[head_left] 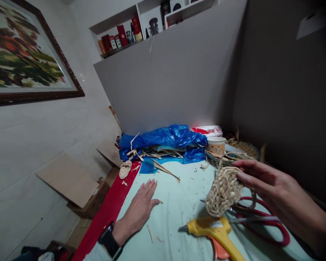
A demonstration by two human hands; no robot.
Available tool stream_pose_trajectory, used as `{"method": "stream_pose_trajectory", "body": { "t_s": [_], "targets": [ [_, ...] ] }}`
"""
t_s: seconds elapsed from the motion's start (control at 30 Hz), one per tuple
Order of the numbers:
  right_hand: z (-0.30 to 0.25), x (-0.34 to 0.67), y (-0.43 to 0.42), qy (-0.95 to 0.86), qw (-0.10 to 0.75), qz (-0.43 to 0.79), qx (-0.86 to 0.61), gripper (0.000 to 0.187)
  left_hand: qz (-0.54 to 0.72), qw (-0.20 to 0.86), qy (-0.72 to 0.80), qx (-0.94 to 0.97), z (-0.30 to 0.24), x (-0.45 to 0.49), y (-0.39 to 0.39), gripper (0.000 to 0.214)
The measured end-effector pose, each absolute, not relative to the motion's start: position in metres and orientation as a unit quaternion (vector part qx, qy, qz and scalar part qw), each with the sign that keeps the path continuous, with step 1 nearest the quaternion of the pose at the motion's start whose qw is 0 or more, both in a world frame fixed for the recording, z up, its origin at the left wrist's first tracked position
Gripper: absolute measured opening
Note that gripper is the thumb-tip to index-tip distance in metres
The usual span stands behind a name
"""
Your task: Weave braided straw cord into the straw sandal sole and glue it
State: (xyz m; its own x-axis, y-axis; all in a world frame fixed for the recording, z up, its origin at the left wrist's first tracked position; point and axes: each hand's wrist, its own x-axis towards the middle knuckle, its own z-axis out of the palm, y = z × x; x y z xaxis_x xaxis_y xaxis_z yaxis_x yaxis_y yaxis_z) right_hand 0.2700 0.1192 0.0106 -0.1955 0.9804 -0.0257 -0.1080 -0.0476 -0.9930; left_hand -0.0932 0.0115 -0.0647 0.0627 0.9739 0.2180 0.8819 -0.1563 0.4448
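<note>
My right hand [271, 181] pinches the upper edge of a small woven straw piece [224, 190], shaped like a shoe sole, between thumb and fingers. It is held tilted above the table, over a yellow glue gun [210, 226] with an orange trigger. Red-handled scissors [281, 232] lie beneath my right hand, partly hidden by the straw piece and the glue gun. My left hand [141, 201] rests palm down on the pale green tabletop, fingers stretched out and holding nothing. By its thumb is a short straw scrap [160, 202].
A blue plastic bag [168, 136] with straw strands spilling out lies at the back. Right of it stand a paper cup [216, 145] and a woven basket [246, 148]. A small woven straw slipper [125, 169] sits on the red strip [105, 210]. Cardboard [69, 179] leans at the left.
</note>
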Motion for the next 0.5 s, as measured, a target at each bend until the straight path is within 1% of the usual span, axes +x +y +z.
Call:
{"method": "stream_pose_trajectory", "body": {
  "t_s": [0.07,0.1,0.17,0.23,0.33,0.4,0.43,0.5],
  "targets": [
    [0.011,0.269,0.119,-0.514,0.459,0.581,-0.433,0.062,0.225,0.134,0.633,0.728,-0.056,-0.085,-0.005,0.051],
    [0.012,0.268,0.118,-0.518,0.455,0.580,-0.435,0.064,0.223,0.153,0.629,0.729,-0.051,-0.082,-0.014,0.049],
    [0.015,0.266,0.117,-0.525,0.444,0.577,-0.441,0.067,0.226,0.191,0.617,0.729,-0.039,-0.076,-0.030,0.040],
    [0.018,0.264,0.115,-0.531,0.435,0.572,-0.449,0.070,0.238,0.232,0.599,0.729,-0.029,-0.073,-0.044,0.026],
    [0.021,0.262,0.114,-0.536,0.433,0.564,-0.455,0.075,0.277,0.238,0.629,0.686,-0.022,-0.075,-0.051,0.017],
    [0.020,0.261,0.114,-0.538,0.437,0.560,-0.453,0.076,0.306,0.215,0.668,0.643,-0.024,-0.080,-0.044,0.020],
    [0.020,0.261,0.114,-0.541,0.440,0.558,-0.450,0.075,0.317,0.207,0.683,0.625,-0.025,-0.082,-0.036,0.018],
    [0.019,0.259,0.115,-0.547,0.450,0.548,-0.444,0.073,0.330,0.207,0.691,0.609,-0.028,-0.085,-0.017,0.033]
  ]
}}
